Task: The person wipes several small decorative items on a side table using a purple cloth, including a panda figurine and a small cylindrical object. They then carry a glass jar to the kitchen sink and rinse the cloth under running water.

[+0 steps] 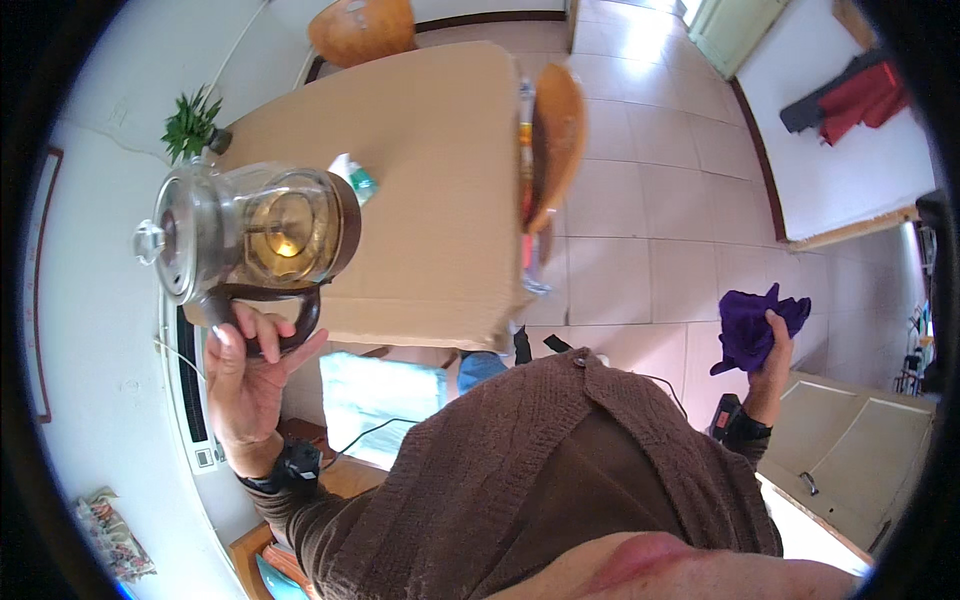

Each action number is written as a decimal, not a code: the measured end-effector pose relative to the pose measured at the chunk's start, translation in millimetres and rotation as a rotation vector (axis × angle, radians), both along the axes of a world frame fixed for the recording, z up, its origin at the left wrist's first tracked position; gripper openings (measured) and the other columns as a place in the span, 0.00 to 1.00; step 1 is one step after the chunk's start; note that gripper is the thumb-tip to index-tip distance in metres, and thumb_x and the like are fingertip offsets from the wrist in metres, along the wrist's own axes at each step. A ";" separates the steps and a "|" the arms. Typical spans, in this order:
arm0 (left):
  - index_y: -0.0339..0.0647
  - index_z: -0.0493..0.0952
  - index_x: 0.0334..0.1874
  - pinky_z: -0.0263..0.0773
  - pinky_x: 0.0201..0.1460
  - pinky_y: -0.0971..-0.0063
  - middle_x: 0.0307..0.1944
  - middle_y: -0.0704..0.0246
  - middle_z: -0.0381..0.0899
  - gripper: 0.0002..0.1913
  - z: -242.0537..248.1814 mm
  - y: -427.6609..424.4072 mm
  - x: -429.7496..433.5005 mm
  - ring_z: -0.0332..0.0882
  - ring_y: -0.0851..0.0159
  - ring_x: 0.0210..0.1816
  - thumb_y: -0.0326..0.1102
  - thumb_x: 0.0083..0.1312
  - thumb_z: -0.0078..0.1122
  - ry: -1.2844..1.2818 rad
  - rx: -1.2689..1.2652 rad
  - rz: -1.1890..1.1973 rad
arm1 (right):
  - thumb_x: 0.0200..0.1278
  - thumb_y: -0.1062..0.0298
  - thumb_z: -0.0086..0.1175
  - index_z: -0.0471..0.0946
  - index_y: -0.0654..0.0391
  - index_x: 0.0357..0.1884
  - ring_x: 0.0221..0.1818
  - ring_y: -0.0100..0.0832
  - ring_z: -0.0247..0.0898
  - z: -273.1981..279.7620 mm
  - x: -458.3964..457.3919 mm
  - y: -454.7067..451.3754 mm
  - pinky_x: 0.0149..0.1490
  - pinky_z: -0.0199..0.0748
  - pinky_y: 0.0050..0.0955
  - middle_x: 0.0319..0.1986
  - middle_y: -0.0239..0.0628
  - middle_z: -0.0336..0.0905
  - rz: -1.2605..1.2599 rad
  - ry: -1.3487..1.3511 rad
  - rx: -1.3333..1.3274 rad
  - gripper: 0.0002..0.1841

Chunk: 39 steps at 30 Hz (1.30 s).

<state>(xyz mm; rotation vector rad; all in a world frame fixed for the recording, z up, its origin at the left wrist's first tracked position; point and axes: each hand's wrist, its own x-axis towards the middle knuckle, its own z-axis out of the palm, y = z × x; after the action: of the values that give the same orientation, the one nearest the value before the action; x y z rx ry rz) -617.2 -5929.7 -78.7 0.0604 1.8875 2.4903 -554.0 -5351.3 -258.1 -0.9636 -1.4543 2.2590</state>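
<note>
My left hand grips the dark brown handle of a glass kettle, lifted up at the left over the near end of the table. The kettle lies tilted on its side in view, its clear-knobbed lid toward the left and its brown base toward the right. A gold-coloured round surface shows through the glass. Out to the right, away from the table, my right hand clutches a crumpled purple cloth. Black bands sit around both wrists.
Before me stands a table covered in tan material. It carries a green-and-white packet and a potted plant. Wooden chairs stand at its right side and far end. A cream cabinet door is at lower right.
</note>
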 end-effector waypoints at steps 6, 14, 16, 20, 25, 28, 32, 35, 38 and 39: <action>0.33 0.64 0.43 0.71 0.59 0.33 0.30 0.64 0.66 0.16 10.4 126.9 2.7 0.74 0.60 0.49 0.43 0.78 0.42 0.048 0.151 -0.230 | 0.58 0.69 0.60 0.73 0.66 0.51 0.41 0.34 0.78 0.9 53.2 98.3 0.50 0.78 0.31 0.40 0.39 0.79 -0.163 -0.022 0.095 0.19; 0.36 0.65 0.39 0.70 0.59 0.33 0.28 0.65 0.65 0.20 -4.5 260.1 -64.1 0.73 0.58 0.46 0.49 0.72 0.53 -0.114 0.214 -0.513 | 0.58 0.72 0.60 0.74 0.66 0.53 0.40 0.30 0.77 3.9 11.2 161.8 0.50 0.75 0.28 0.41 0.37 0.79 -0.127 0.095 0.223 0.20; 0.37 0.66 0.37 0.71 0.60 0.36 0.28 0.67 0.66 0.19 -15.5 292.4 -93.9 0.74 0.59 0.46 0.49 0.73 0.53 -0.167 0.233 -0.592 | 0.58 0.72 0.59 0.74 0.65 0.52 0.40 0.30 0.77 3.4 -21.7 174.4 0.50 0.75 0.28 0.40 0.36 0.79 -0.139 0.082 0.245 0.19; 0.39 0.68 0.39 0.76 0.59 0.50 0.30 0.70 0.67 0.18 -41.2 340.4 -163.7 0.75 0.66 0.46 0.50 0.74 0.51 -0.267 0.203 -0.681 | 0.58 0.72 0.60 0.75 0.65 0.51 0.40 0.30 0.76 8.2 -98.5 204.0 0.49 0.75 0.28 0.40 0.35 0.78 -0.069 0.095 0.309 0.19; 0.43 0.67 0.42 0.77 0.58 0.57 0.31 0.73 0.67 0.14 -59.8 392.0 -269.3 0.75 0.68 0.46 0.48 0.74 0.51 -0.360 0.158 -0.822 | 0.57 0.72 0.59 0.75 0.67 0.49 0.38 0.30 0.77 27.5 -163.9 254.7 0.47 0.76 0.28 0.38 0.36 0.78 -0.224 0.044 0.324 0.17; 0.44 0.67 0.41 0.77 0.58 0.57 0.31 0.74 0.67 0.13 -61.0 410.2 -326.4 0.75 0.69 0.46 0.47 0.75 0.51 -0.379 0.081 -0.838 | 0.58 0.73 0.58 0.75 0.68 0.49 0.37 0.31 0.78 26.9 -178.1 279.6 0.45 0.78 0.30 0.38 0.37 0.79 -0.366 -0.031 0.325 0.17; 0.45 0.67 0.41 0.76 0.59 0.57 0.32 0.74 0.67 0.12 -58.8 435.2 -404.4 0.75 0.69 0.46 0.46 0.75 0.51 -0.458 0.137 -0.858 | 0.58 0.74 0.59 0.75 0.68 0.49 0.37 0.32 0.78 3.8 -204.7 317.6 0.44 0.79 0.30 0.39 0.38 0.79 -0.453 -0.067 0.283 0.17; 0.44 0.67 0.42 0.76 0.60 0.57 0.32 0.73 0.68 0.12 -62.5 452.3 -451.8 0.74 0.69 0.46 0.45 0.75 0.51 -0.493 0.109 -0.789 | 0.58 0.74 0.58 0.75 0.68 0.49 0.36 0.35 0.79 -21.8 -234.8 345.8 0.42 0.80 0.32 0.38 0.40 0.80 -0.543 -0.172 0.235 0.17; 0.43 0.67 0.42 0.76 0.60 0.57 0.32 0.73 0.69 0.12 -70.6 472.5 -493.5 0.74 0.69 0.45 0.44 0.75 0.51 -0.493 0.109 -0.688 | 0.56 0.73 0.59 0.75 0.68 0.48 0.36 0.36 0.80 -48.4 -290.2 386.5 0.40 0.81 0.33 0.37 0.41 0.80 -0.584 -0.230 0.154 0.17; 0.43 0.68 0.42 0.75 0.60 0.56 0.32 0.73 0.69 0.12 -74.6 481.8 -507.6 0.74 0.69 0.45 0.44 0.75 0.52 -0.488 0.130 -0.659 | 0.56 0.73 0.58 0.74 0.68 0.49 0.36 0.35 0.80 -54.3 -315.8 405.1 0.41 0.81 0.33 0.37 0.41 0.79 -0.530 -0.197 0.139 0.18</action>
<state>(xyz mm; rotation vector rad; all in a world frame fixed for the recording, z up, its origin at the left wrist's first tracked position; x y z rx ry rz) -1124.8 -5447.9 -153.3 0.0571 1.2482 1.9423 -869.8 -4946.2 -312.3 -1.3641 -1.2210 1.7014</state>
